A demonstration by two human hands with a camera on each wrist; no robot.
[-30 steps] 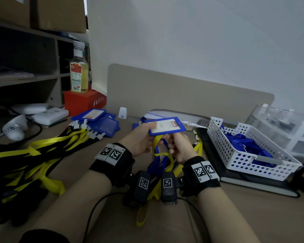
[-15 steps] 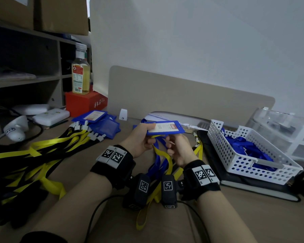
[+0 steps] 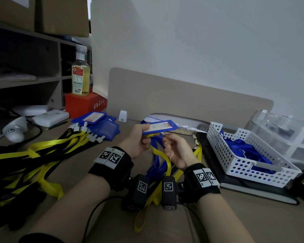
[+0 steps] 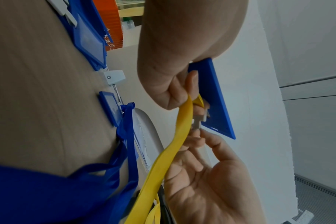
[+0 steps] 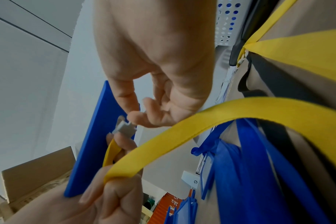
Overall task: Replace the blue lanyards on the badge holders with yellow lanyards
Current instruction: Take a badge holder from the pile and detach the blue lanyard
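From the head view I see my left hand (image 3: pixel 139 139) gripping the holder (image 3: pixel 159 126) flat above the desk. Left wrist: that hand also pinches the yellow lanyard (image 4: pixel 175 145), its clip (image 4: pixel 199 121) under the holder's slot end. Right wrist: my right hand (image 5: pixel 159 84) pinches the clip tip, just beside the holder.

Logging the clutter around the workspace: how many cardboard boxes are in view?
2. One cardboard box sits at the far top left on the shelf unit, and another is just right of it. The frame cuts both off, so more may be hidden.
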